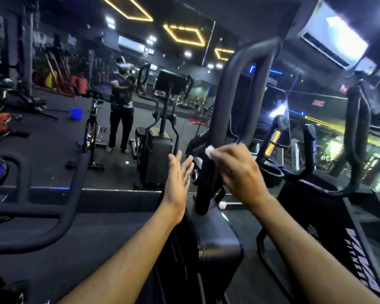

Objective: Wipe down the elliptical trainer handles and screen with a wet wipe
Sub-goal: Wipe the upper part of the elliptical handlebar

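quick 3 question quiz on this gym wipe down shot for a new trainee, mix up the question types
1. True or false: the left hand holds the wet wipe.
2. Multiple choice: the right hand works at which part of the elliptical? A) the looped left handle B) the foot pedal C) the right handle
3. Short answer: how do the left hand's fingers lie?

Key
1. False. The wipe is pinched in the right hand; the left hand holds nothing.
2. A. The right hand is at the lower part of the looped left handle.
3. Straight and together, open, beside the handle's lower post, not gripping it.
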